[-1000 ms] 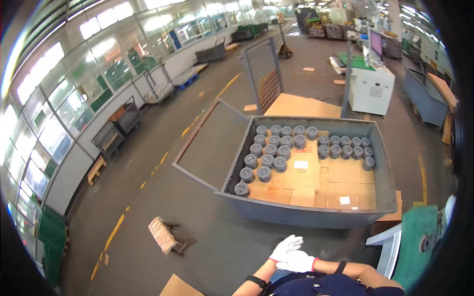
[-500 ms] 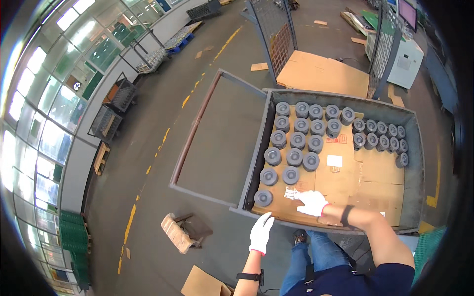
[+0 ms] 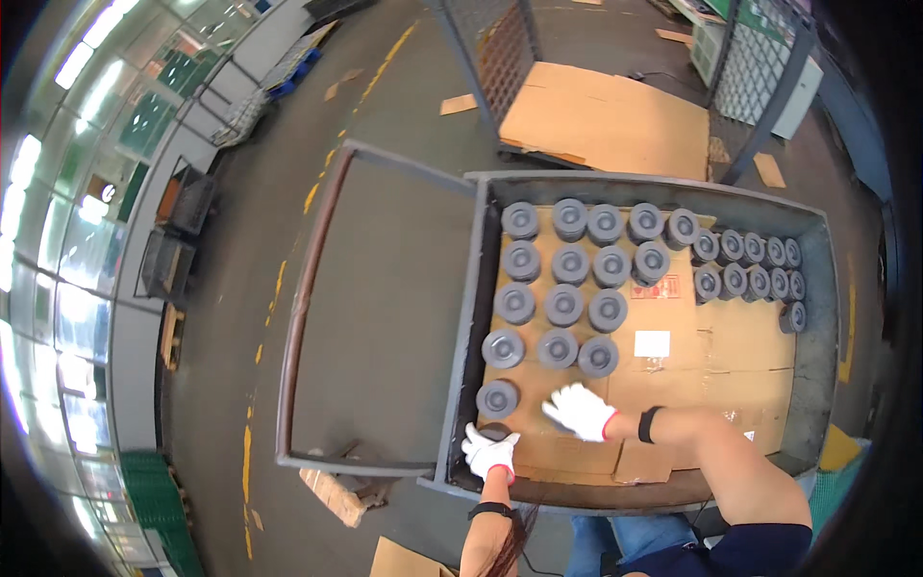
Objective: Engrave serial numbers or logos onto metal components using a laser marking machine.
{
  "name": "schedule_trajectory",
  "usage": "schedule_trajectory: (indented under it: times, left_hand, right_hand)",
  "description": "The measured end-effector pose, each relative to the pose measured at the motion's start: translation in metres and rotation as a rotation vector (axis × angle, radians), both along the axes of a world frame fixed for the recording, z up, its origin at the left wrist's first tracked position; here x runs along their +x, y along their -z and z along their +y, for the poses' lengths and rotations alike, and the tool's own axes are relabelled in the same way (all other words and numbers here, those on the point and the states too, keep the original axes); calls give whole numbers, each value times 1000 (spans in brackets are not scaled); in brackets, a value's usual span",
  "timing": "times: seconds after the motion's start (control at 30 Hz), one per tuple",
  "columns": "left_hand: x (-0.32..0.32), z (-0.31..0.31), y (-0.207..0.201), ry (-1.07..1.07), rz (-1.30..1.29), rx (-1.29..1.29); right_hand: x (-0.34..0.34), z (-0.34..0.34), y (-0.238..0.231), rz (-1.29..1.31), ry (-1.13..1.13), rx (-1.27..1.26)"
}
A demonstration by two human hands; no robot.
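Note:
Grey cylindrical parts (image 3: 563, 304) with ringed round tops stand in loose rows on cardboard (image 3: 663, 385) inside a large metal bin (image 3: 808, 200). At the bin's near left corner, my white-gloved left hand (image 3: 490, 454) is closed around the sides of a grey cylindrical part (image 3: 494, 429), its top partly covered. Another such part (image 3: 497, 397) stands just beyond it. My right hand (image 3: 580, 412), also gloved, is palm down over the cardboard, slightly blurred. Whatever lies under its palm is hidden, so I cannot tell whether it grips anything.
Smaller dark cylinders (image 3: 734, 281) fill the bin's far right part. A hinged metal frame (image 3: 306, 298) extends left of the bin. Beyond it stands a mesh-sided cart (image 3: 606, 115) with a cardboard floor. A wrapped block (image 3: 332, 495) and a cardboard box (image 3: 404, 560) lie near the lower left.
My left hand has moved from outside the bin onto the corner part. The view has shifted closer. One grey part near my right hand no longer shows where it stood.

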State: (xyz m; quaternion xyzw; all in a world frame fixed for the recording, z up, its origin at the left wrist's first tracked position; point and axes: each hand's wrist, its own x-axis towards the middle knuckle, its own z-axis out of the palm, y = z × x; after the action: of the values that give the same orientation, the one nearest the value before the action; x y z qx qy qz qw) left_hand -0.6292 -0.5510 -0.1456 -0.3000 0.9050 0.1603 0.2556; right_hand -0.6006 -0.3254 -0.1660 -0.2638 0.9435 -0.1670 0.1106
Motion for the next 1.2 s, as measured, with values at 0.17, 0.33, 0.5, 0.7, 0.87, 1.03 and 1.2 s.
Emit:
schedule_trajectory:
  times: [0.17,0.33,0.5,0.7,0.87,1.03,1.2]
  left_hand:
    - [12,4,20,17,31,-125]
    - [21,-3,44,-8,54,-186]
    - [16,-11,51,84,102,-97]
    - [19,-7,6,-39,282,900]
    - [65,42,-130,288,-69,1287]
    - [145,108,-193,554,-274,1229]
    - [248,203,-214,884,-476,1155]
  right_hand:
    - [80,20,1,-48,-175,45]
    - [100,16,0,-207,-31,-8]
    - [108,16,-28,-411,332,-100]
    - [177,35,-135,-245,916,-378]
    - [292,47,-216,-218,1399,-665]
    - [442,44,-221,-42,1715,-733]
    - [611,31,-219,132,2256,-615]
